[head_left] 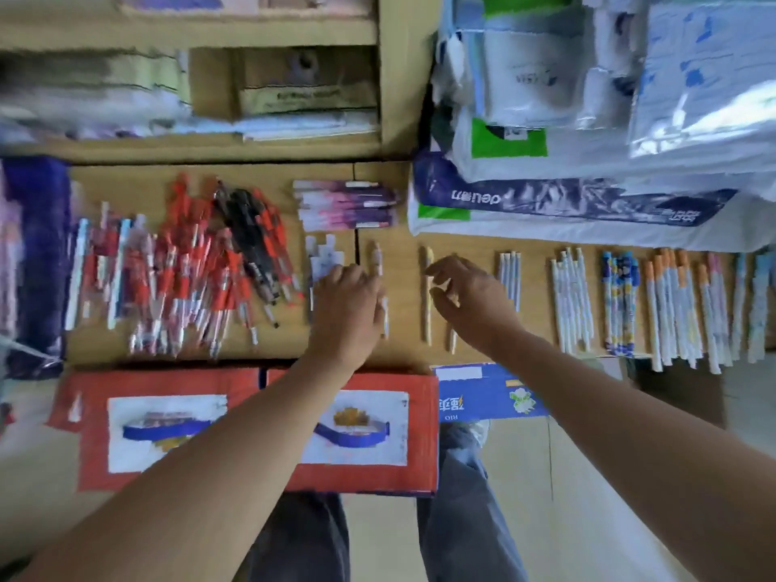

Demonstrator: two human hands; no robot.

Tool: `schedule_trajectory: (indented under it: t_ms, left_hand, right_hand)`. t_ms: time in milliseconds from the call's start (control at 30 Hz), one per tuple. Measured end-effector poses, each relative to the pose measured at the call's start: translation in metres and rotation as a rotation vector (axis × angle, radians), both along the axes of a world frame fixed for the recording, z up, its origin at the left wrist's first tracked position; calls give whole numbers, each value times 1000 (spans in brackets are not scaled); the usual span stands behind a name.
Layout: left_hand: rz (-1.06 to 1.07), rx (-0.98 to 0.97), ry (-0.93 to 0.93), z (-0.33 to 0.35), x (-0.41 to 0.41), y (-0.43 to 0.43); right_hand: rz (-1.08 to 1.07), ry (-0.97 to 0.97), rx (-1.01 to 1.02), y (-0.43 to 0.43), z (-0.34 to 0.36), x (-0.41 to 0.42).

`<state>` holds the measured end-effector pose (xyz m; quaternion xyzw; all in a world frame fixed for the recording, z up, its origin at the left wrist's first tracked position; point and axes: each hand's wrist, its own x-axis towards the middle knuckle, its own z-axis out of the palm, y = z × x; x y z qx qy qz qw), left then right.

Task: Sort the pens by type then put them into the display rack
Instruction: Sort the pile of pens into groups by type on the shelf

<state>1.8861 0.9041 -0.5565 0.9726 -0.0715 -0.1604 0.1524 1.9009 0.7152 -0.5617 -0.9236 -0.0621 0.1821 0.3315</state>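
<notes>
Pens lie in groups on a wooden tabletop (403, 245). A big heap of red and black pens (201, 266) fills the left side. Purple-pink pens (346, 205) lie stacked crosswise behind a small bunch of pale pens (321, 256). My left hand (348, 304) rests palm down over a white pen (378, 260), its fingers reaching the pale bunch. My right hand (470, 300) hovers with fingers curled and apart beside a yellowish pen (427, 296). To the right lie rows of white pens (571, 300), blue-capped pens (619, 304) and orange-capped pens (676, 308).
A red box (168, 384) and a blue box (487, 396) sit at the table's near edge. Stacked paper reams and plastic packs (588, 119) crowd the back right. Shelves with cartons (210, 77) stand behind. A purple bag (38, 266) lies at far left.
</notes>
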Motion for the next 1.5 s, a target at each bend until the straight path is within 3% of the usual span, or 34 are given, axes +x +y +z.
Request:
schedule_trajectory:
  t_ms: [167,367,467,600,900,1167,1500]
  left_hand:
    - [211,179,-17,-10,-20,137]
    - [342,182,194,-26,-41,244]
    - [296,76,206,-30,-48,269]
    - [328,-54,31,-28,-51,293]
    - [616,-34,52,-47,-47,344]
    - [707,-49,103,-66,-51,355]
    - [709,-33,123,-65,-49,357]
  right_hand:
    - [267,118,-109,134,-12,5]
    - [507,199,-367,242,-17,7]
    - [466,172,-465,261,-14,6]
    - [362,90,-490,279,-13,14]
    - [373,-63,-213,371,-16,56]
    - [414,9,-422,403,-35,78]
    - [430,21,-377,399,-42,83]
